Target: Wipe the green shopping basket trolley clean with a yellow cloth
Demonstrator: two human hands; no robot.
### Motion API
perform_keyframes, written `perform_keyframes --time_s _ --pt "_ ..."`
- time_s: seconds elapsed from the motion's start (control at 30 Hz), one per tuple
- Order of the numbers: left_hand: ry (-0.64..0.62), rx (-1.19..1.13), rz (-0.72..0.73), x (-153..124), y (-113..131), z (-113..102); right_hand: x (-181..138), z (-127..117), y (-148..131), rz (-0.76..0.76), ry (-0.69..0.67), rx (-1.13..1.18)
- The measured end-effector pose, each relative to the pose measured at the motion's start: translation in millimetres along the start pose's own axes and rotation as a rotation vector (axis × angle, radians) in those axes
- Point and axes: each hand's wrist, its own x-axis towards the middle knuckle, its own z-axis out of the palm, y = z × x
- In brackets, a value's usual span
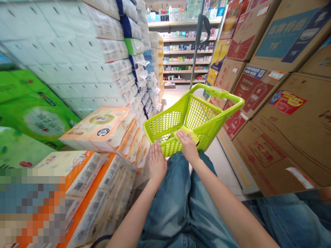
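A lime-green plastic shopping basket [165, 124] on wheels stands in the aisle in front of my knees, its handle raised at the far side. My right hand [188, 146] lies on the basket's near rim, fingers laid over a yellow-green pad there. My left hand [156, 162] hangs just below and left of the rim, fingers stretched out flat and together, holding nothing. Both forearms reach forward over my blue jeans [178, 203].
Stacked tissue packs [103, 127] in orange and white line the left, with green packs [33, 110] further left. Brown cardboard cartons [284, 113] wall the right side. Product shelves [181, 51] close the aisle's far end.
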Motion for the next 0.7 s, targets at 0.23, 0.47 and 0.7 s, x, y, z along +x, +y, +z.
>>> perform_keyframes --time_s 0.23,0.47,0.7 --pt "0.012 -0.009 -0.014 0.0 1.7 1.4 -2.1 25.9 -43.2 0.114 0.057 0.032" --pt "-0.012 0.030 -0.021 1.1 -0.6 1.5 -9.2 41.9 -83.5 -0.061 -0.050 0.072" --pt "0.004 -0.007 -0.006 -0.6 -0.6 1.0 -6.6 2.3 -8.3 -0.022 -0.029 -0.002"
